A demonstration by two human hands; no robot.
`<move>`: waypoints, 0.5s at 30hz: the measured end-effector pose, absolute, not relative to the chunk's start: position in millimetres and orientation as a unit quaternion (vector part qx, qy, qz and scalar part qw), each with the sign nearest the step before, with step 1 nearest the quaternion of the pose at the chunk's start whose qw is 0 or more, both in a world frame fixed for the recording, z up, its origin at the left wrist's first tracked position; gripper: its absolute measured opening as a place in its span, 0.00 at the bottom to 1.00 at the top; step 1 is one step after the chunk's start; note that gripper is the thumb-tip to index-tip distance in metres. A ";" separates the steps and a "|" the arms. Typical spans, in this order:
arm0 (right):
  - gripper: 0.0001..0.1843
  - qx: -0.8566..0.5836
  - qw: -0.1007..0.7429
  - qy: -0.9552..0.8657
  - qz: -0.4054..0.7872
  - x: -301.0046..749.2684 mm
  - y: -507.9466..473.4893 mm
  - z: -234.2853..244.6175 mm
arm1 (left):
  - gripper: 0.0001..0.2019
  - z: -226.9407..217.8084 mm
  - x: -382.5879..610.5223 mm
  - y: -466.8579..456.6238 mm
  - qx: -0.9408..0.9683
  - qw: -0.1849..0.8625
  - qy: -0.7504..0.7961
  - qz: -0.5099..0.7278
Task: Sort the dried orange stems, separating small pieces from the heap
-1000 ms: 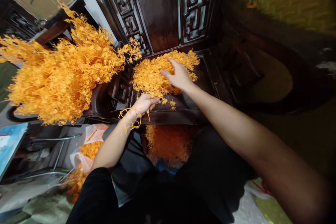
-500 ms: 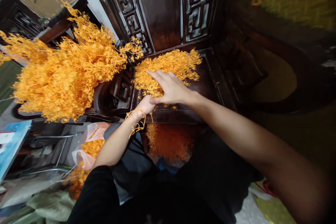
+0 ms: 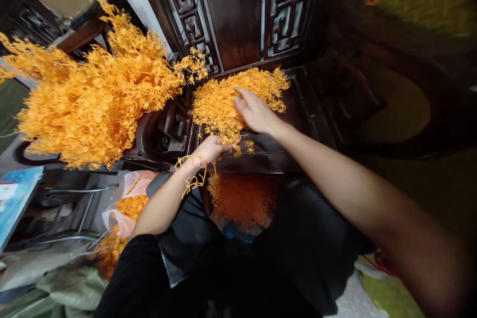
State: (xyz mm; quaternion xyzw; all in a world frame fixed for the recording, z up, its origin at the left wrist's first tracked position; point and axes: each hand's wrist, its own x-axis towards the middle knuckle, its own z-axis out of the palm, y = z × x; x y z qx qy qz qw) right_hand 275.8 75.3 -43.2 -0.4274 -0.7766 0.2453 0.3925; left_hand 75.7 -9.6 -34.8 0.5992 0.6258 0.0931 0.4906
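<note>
A loose pile of orange plastic flower sprigs lies on the dark wooden seat. At its near edge, my left hand is closed, thumb and fingers pinched on a sprig that shows at the fingertips. Thin orange strands hang around the left wrist. My right hand is over the right side of the pile, its fingers stretched out and slightly apart, touching or just above the sprigs. The undersides of its fingers are hidden. Small loose bits lie near the seat's front edge.
A big heap of orange sprigs rests over the wooden armrest at left. Behind the seat stands a carved backrest. More orange pieces show below the seat and in a pinkish plastic bag.
My right hand has moved away from my left hand, rightward onto the pile. My left hand stays near the seat's front edge, with sprigs now showing at its fingertips.
</note>
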 end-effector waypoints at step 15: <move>0.29 -0.530 0.193 -0.823 0.065 243.3 89.6 -54.8 | 0.12 -22.2 79.8 -18.1 0.590 0.526 0.599 0.131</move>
